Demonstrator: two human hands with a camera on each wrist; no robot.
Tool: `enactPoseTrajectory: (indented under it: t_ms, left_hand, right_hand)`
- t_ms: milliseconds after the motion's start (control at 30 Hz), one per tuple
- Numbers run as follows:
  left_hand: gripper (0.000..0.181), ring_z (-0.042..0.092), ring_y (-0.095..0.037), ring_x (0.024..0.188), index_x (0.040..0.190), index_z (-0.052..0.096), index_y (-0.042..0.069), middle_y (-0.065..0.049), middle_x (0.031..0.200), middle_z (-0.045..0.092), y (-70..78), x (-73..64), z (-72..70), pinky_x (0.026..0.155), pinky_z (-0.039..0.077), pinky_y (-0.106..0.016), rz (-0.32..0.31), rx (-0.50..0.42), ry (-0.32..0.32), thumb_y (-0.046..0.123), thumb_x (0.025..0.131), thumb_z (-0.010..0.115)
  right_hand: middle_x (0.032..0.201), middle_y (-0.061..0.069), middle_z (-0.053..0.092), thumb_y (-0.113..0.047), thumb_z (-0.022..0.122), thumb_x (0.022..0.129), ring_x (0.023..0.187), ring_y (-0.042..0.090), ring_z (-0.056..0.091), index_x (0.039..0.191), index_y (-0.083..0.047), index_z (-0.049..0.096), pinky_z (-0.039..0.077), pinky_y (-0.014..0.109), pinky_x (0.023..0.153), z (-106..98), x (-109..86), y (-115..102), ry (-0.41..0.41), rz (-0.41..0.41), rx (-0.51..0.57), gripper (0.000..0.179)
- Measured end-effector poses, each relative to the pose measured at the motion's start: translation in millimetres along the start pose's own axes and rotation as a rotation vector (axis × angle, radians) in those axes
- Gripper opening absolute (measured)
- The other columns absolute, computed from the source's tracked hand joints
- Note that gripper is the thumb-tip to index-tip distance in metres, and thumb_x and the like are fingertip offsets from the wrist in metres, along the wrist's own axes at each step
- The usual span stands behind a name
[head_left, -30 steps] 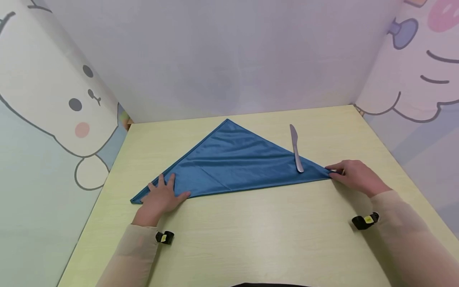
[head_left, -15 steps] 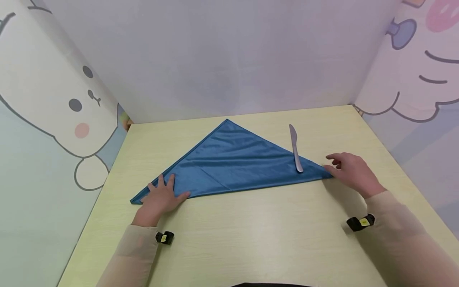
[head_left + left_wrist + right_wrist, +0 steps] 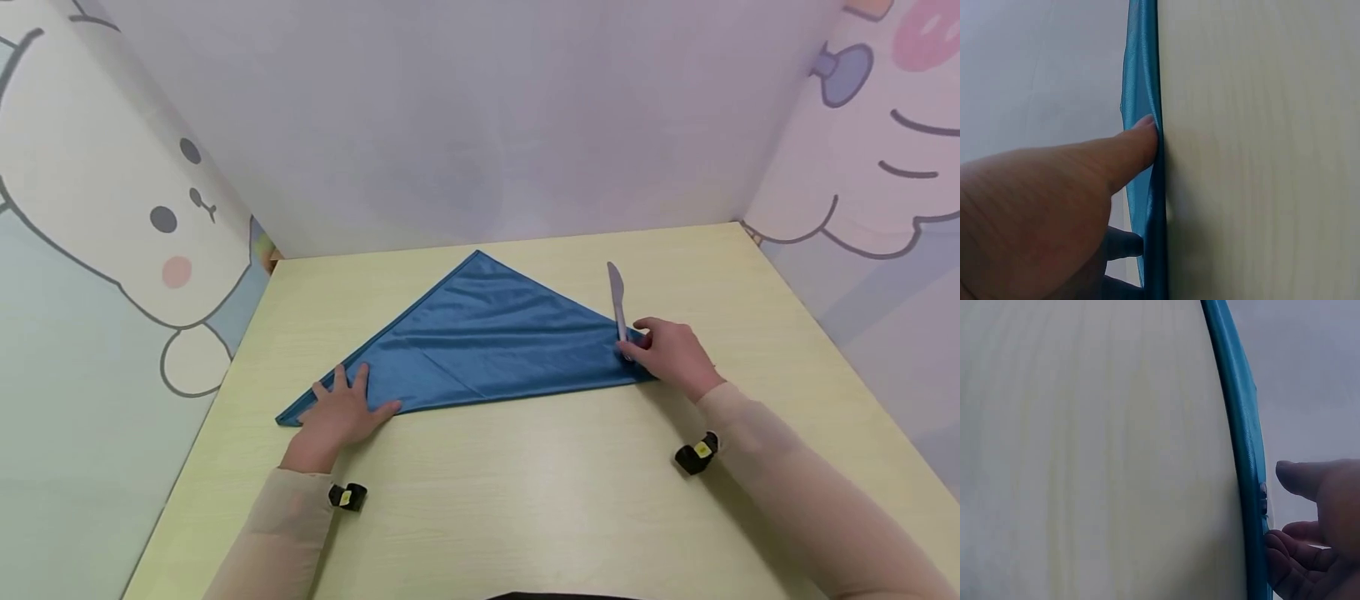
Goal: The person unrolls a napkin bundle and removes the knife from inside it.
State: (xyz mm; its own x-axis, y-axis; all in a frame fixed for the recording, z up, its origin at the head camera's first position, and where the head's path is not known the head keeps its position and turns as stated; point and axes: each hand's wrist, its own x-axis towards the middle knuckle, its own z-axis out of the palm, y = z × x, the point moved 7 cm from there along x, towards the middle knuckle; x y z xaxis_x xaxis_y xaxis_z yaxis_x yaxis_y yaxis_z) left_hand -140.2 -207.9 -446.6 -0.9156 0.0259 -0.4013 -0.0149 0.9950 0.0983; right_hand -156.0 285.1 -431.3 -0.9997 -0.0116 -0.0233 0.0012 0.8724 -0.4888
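Observation:
A blue satin cloth napkin (image 3: pixel 480 333), folded into a triangle, lies on the table. My left hand (image 3: pixel 341 417) rests spread on its left corner; the left wrist view shows the thumb (image 3: pixel 1138 147) on the folded edge. Across the napkin's right part lies a metal table knife (image 3: pixel 617 292), blade pointing away and handle on the fabric. At that handle is my right hand (image 3: pixel 671 354), covering the napkin's right tip. In the right wrist view its thumb (image 3: pixel 1300 478) stands apart from the bent fingers, and only the knife's handle end (image 3: pixel 1264 499) shows.
The pale wooden table (image 3: pixel 517 492) extends in front of the napkin. A plain light wall (image 3: pixel 480 125) rises behind it, and cartoon-printed panels (image 3: pixel 97 250) stand at both sides.
My right hand has let go of the napkin's right tip and moved left to the knife's handle. The left hand, napkin and knife have stayed in place.

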Motion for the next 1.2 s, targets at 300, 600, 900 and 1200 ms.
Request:
enactPoseTrajectory:
  t_ms: [300, 600, 900, 1200]
  left_hand:
    - [0.101, 0.005, -0.065, 0.132, 0.155, 0.008, 0.007, -0.032, 0.155, -0.002, -0.8, 0.3, -1.6, 0.081, 0.027, -0.082, -0.006, 0.015, 0.005, 0.075, 0.087, 0.04]
    - [0.102, 0.005, -0.065, 0.132, 0.155, 0.008, 0.008, -0.032, 0.155, -0.002, -2.6, -0.6, -1.5, 0.081, 0.027, -0.082, -0.011, 0.01, 0.004, 0.075, 0.087, 0.041]
    - [0.098, 0.008, -0.063, 0.133, 0.154, 0.014, 0.005, -0.033, 0.154, 0.004, 4.6, 0.4, -3.8, 0.086, 0.018, -0.084, 0.046, 0.031, 0.047, 0.071, 0.088, 0.044]
    - [0.09, 0.014, -0.051, 0.14, 0.153, 0.022, 0.003, -0.029, 0.155, 0.015, 64.4, 4.8, -12.5, 0.103, 0.023, -0.068, 0.24, 0.051, 0.127, 0.062, 0.091, 0.05]
  right_hand:
    - [0.078, 0.011, 0.066, -0.031, 0.07, 0.088, 0.065, 0.023, 0.057, 0.122, 0.007, 0.058, 0.045, 0.033, 0.057, 2, 7.6, -6, 0.004, 0.005, -0.032, 0.052]
    - [0.075, 0.009, 0.062, -0.023, 0.066, 0.09, 0.064, 0.023, 0.054, 0.122, 0.005, 0.057, 0.041, 0.034, 0.057, 4, 11.6, -8, -0.021, 0.01, -0.031, 0.043]
    - [0.078, 0.01, 0.063, -0.018, 0.06, 0.092, 0.067, 0.024, 0.056, 0.121, 0.003, 0.056, 0.043, 0.037, 0.062, 6, 11.9, -9, -0.027, 0.004, -0.02, 0.037]
    - [0.078, 0.01, 0.064, -0.016, 0.062, 0.09, 0.068, 0.024, 0.056, 0.121, 0.005, 0.059, 0.045, 0.037, 0.063, 7, 8.9, -7, 0.007, -0.012, -0.005, 0.037]
